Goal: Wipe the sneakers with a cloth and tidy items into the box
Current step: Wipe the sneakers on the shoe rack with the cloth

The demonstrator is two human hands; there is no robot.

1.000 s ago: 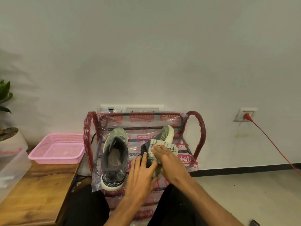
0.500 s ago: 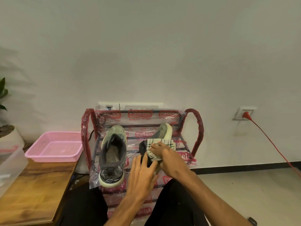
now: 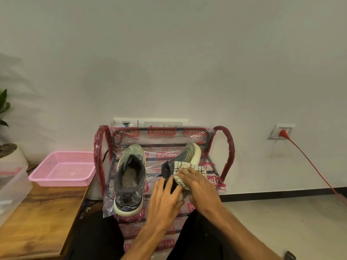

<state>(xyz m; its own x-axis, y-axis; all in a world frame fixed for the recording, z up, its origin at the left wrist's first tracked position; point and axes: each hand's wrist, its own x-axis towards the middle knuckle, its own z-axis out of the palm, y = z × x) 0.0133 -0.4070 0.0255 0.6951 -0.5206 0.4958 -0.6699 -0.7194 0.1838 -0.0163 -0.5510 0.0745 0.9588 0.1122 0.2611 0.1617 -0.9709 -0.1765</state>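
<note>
At the rack's (image 3: 228, 147) right edge the sneaker (image 3: 189, 152) lies toe toward the wall (image 3: 169, 72), right hand (image 3: 197, 182) pressing the cloth (image 3: 187, 169) flat-fingered on its near heel, left hand (image 3: 165, 199) steadying it, fingers straight

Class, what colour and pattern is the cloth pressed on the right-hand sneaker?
The cloth is off-white with thin dark checked lines; the head view shows it.

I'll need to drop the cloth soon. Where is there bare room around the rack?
Bare wood on the table lies in front of the pink basket, right of the clear box. The rack strip between the left sneaker and right sneaker is narrow. Crowded: the right sneaker, under the left hand, right hand and cloth.
</note>
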